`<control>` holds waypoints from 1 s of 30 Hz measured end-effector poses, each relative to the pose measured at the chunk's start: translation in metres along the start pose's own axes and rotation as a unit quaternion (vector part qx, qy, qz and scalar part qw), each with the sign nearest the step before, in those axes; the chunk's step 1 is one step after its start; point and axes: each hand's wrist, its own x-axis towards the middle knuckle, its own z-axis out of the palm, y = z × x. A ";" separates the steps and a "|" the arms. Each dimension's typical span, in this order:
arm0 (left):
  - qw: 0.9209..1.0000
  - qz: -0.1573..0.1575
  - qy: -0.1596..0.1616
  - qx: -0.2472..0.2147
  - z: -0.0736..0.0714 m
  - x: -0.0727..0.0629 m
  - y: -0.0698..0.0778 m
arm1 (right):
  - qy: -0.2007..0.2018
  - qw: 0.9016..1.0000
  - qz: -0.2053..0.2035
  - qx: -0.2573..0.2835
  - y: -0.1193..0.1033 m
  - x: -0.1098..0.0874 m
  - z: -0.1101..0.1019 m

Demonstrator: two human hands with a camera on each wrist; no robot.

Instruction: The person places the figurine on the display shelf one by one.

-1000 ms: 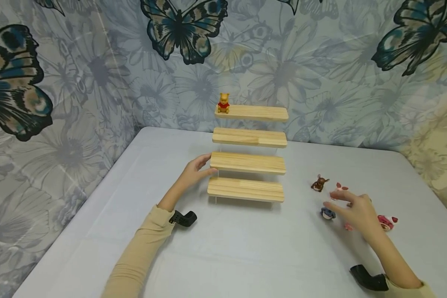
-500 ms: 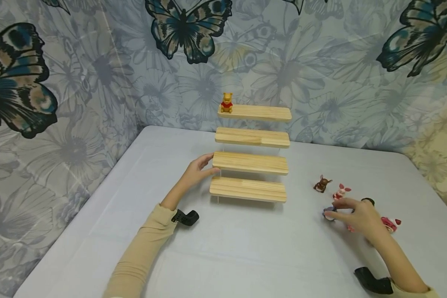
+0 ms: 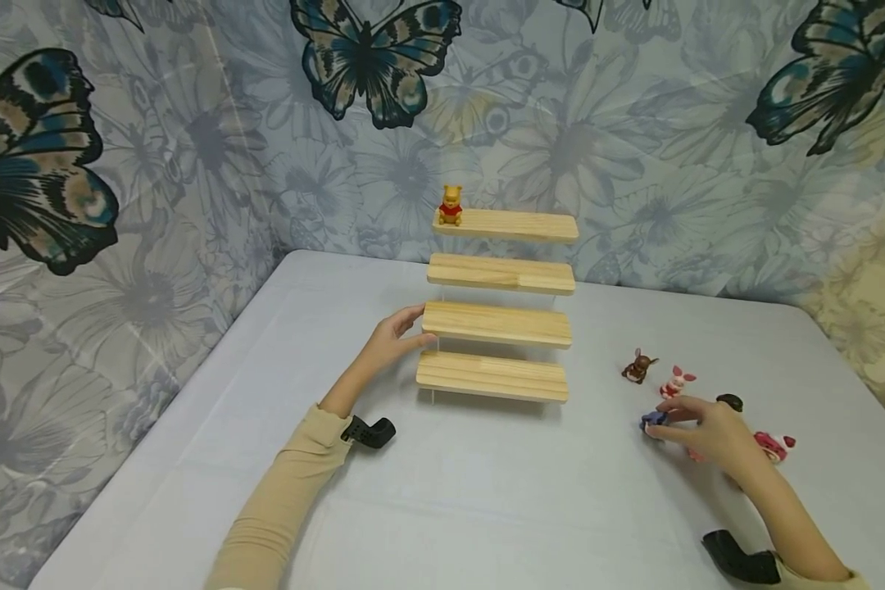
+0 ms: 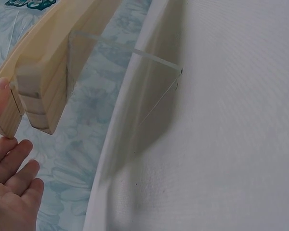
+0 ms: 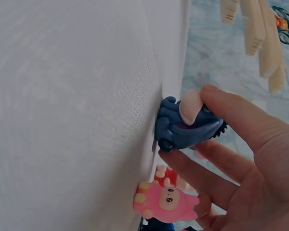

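Note:
A blue donkey figurine [image 3: 652, 420] with a pale muzzle is pinched between the thumb and fingers of my right hand [image 3: 719, 433], low at the tabletop. In the right wrist view, the donkey's feet are at the white cloth. My left hand [image 3: 385, 346] holds the left end of a tiered wooden shelf [image 3: 494, 324], thumb and fingers on either side of a plank edge. On the top plank's left end sits a yellow bear figurine [image 3: 451, 206] in a red shirt. Near my right hand lies a pink figurine [image 5: 171, 199], partly covered by my fingers.
A brown figurine [image 3: 638, 367] and a pink piglet figurine [image 3: 676, 382] stand beyond my right hand. A pink-and-red figurine [image 3: 773, 447] and a dark piece [image 3: 729, 402] lie to its right. Butterfly-printed fabric [image 3: 383, 164] hangs behind the white table [image 3: 487, 500].
My right hand has come down onto the donkey figurine, its fingers closing from spread to a pinch, and the donkey has tilted. The left hand stays at the shelf; the view shifted slightly.

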 end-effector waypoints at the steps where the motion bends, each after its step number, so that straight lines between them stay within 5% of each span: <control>1: 1.000 0.000 -0.001 -0.004 0.000 0.001 -0.004 | -0.002 1.000 0.000 -0.001 0.001 -0.001 0.000; 7: 1.000 -0.014 0.003 -0.007 0.002 0.007 -0.028 | -0.004 1.000 -0.006 -0.001 0.001 -0.002 0.001; 12: 1.000 -0.013 0.009 -0.005 0.001 0.007 -0.031 | -0.001 1.000 -0.006 0.005 0.000 -0.002 0.001; 23: 1.000 -0.007 0.002 -0.006 0.000 -0.001 0.003 | 0.027 1.000 0.003 0.016 -0.001 -0.001 0.002; 30: 1.000 -0.010 0.008 0.000 0.000 -0.002 0.004 | 0.071 0.997 -0.007 0.033 -0.008 0.001 0.003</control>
